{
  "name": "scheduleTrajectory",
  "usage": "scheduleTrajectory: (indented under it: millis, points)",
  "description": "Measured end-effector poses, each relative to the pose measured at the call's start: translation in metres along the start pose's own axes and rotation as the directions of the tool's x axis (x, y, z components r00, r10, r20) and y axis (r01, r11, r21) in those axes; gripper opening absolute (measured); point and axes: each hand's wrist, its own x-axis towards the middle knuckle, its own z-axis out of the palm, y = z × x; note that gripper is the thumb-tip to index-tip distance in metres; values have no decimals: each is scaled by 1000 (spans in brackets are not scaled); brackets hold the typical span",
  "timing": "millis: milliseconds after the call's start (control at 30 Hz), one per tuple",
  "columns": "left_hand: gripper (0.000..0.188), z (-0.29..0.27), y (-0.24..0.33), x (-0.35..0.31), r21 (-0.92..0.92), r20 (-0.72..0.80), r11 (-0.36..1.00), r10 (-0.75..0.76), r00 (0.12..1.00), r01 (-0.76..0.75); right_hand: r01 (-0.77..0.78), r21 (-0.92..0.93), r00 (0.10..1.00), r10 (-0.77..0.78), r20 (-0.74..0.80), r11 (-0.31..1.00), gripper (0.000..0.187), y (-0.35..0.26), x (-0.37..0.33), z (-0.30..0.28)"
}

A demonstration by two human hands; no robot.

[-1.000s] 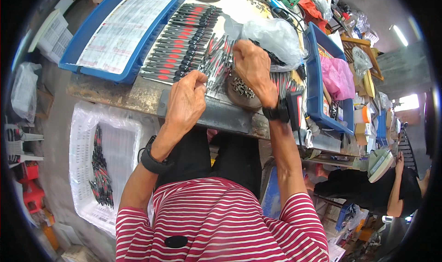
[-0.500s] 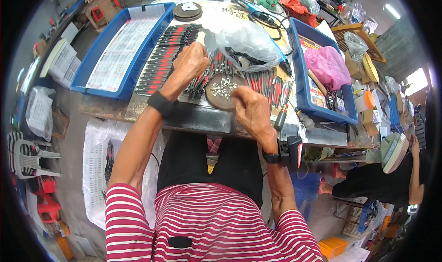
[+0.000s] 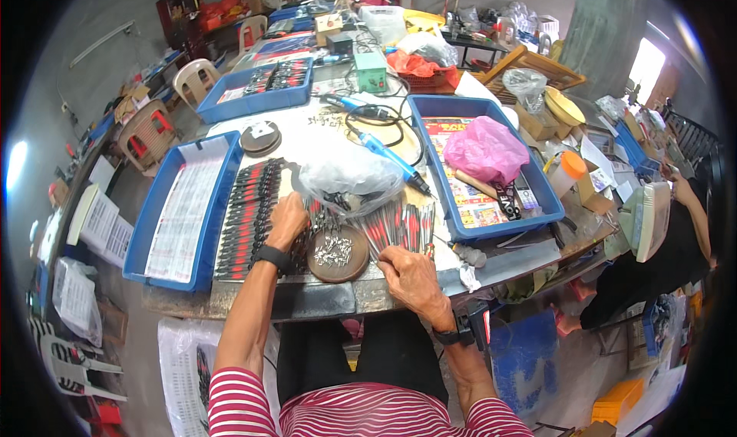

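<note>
My left hand (image 3: 289, 220) is closed, its fingers curled down beside the right edge of a long row of slim black-and-red tools (image 3: 249, 218). What its fingers hold, if anything, is hidden. Just right of the round brown dish (image 3: 315, 267), my right hand (image 3: 418, 283) has its thumb and fingers pinched together; I cannot make out anything between them. Small silvery metal pieces (image 3: 335, 250) lie heaped in the dish. A second group of slim red, black and silvery tools (image 3: 399, 224) fans out beyond my right hand. Behind the dish rests a clear plastic bag (image 3: 353, 180) with dark pieces in it.
A blue tray (image 3: 137, 264) lined with printed sheets stands left; another blue tray (image 3: 549, 220) at right holds a pink bag (image 3: 487, 151). A blue corded electric screwdriver (image 3: 395, 161) lies behind the tools. A co-worker's arm (image 3: 695, 214) shows far right.
The view has tilted up, showing more of the far table. My right hand has shifted off the dish's rim to its right. My left hand stays closed by the tool row.
</note>
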Motion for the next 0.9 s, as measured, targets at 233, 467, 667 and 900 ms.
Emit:
scheduleTrajectory:
  millis: [233,467,667,900]
  points:
    - [25,-4,6,2,-68,58,994,-86,995,90,-100,66,994,96,49,993,13,4,-2,-3]
    - [25,-8,8,3,-28,75,998,-58,995,61,-145,45,989,144,10,988,13,11,-6,-15]
    - [24,-3,4,4,-34,43,999,-28,999,30,-202,-3,979,202,-6,979,13,18,-7,-24]
    - [28,-8,4,-2,-39,59,998,-53,997,55,-248,-103,969,249,-11,963,16,28,-9,-28]
